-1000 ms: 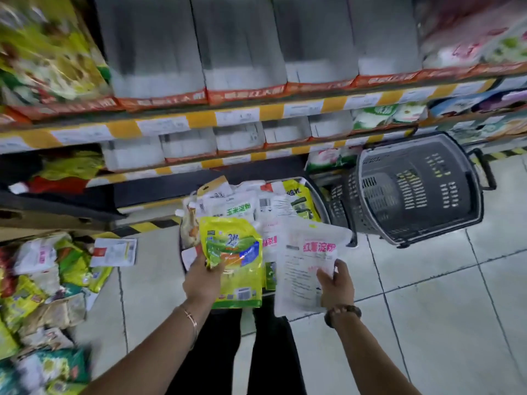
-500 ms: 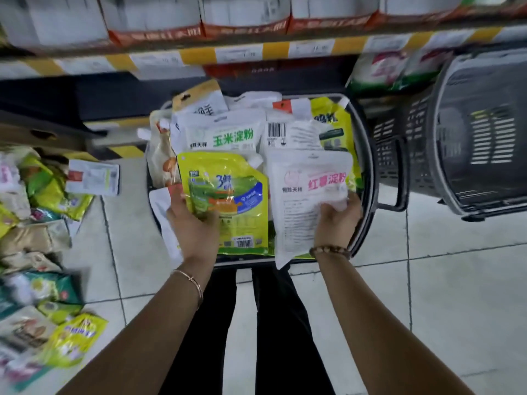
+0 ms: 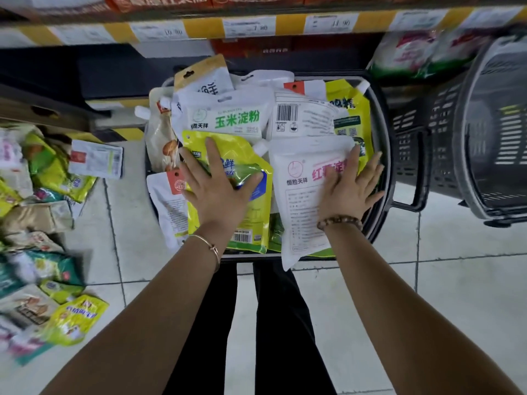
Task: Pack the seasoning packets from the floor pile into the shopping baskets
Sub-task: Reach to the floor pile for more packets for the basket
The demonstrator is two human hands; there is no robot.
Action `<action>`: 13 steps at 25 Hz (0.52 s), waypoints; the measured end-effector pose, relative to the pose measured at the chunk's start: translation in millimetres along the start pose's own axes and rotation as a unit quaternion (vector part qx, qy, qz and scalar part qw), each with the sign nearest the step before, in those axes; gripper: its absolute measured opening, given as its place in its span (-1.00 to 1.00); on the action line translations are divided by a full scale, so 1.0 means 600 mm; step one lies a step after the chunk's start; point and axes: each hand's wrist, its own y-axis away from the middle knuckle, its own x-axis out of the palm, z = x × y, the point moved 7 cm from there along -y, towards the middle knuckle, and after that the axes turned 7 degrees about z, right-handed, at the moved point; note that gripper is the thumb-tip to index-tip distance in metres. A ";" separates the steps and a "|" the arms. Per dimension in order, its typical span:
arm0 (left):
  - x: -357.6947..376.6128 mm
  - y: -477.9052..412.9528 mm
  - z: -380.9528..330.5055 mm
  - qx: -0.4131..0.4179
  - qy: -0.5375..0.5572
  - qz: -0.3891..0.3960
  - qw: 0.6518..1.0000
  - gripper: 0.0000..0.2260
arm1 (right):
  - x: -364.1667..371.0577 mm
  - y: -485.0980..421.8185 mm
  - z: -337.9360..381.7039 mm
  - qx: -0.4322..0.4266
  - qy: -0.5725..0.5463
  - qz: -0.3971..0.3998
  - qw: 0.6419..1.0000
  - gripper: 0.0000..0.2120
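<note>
The full basket [image 3: 383, 132] sits on the floor [image 3: 456, 280] before the shelf [image 3: 256, 24]. A second basket [image 3: 470, 138] lies tipped on its side just right of it. The pile of packets [image 3: 42, 218] spreads on the floor to the left, with one loose packet [image 3: 97, 162] between pile and basket. Toward the full basket's near edge, the left hand [image 3: 219, 192] lies flat on a pouch [image 3: 256, 212]. The right hand [image 3: 348, 192] lies flat on a bag [image 3: 299, 212] beside it.

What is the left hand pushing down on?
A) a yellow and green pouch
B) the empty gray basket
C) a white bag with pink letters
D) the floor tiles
A: the left hand lies flat, fingers straight, on the yellow and green pouch; the right hand is on the white packet.
</note>
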 end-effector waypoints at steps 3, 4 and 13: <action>-0.006 -0.014 0.009 -0.029 0.039 -0.020 0.999 -0.13 | -0.007 -0.006 -0.015 0.092 -0.090 -0.022 0.991 -0.47; -0.010 -0.017 0.013 -0.036 0.052 -0.027 0.998 -0.16 | -0.010 -0.008 -0.022 0.127 -0.128 -0.029 0.983 -0.50; -0.043 -0.047 0.039 -0.083 0.079 -0.078 0.990 -0.34 | -0.066 -0.056 -0.011 0.140 -0.194 -0.080 0.968 -0.78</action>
